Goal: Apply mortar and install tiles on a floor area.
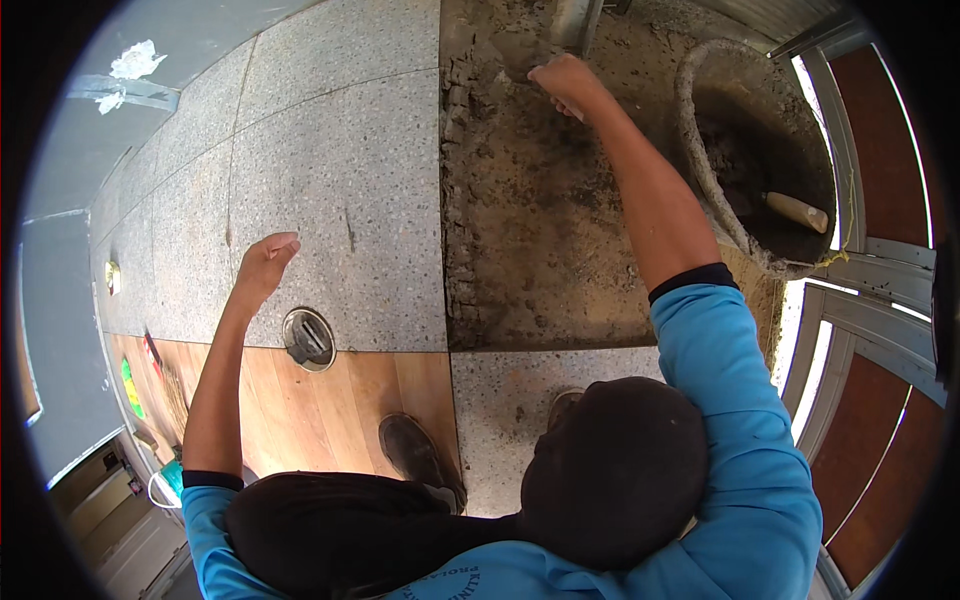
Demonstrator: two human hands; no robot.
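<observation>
My right hand (566, 84) is closed above the far part of a rough, mortar-smeared patch of floor (550, 240). A dull grey-brown shape lies by its fingers, and I cannot make out what they hold. To the left, my left hand (266, 266) hovers over the speckled grey terrazzo tiles (340, 170), its fingers curled together around nothing visible. Just below that hand sits a round metal dish (294, 322) with a dark object in it. At the right, a mortar-crusted bucket (690, 140) contains dark material and a tool with a wooden handle (797, 212).
Wood-look flooring (365, 385) meets the terrazzo near my shoe (410, 450). Metal framing (880, 310) with reddish-brown panels runs along the right, and a metal post (575, 25) stands at the far edge. A grey wall (65, 330) rises at the left.
</observation>
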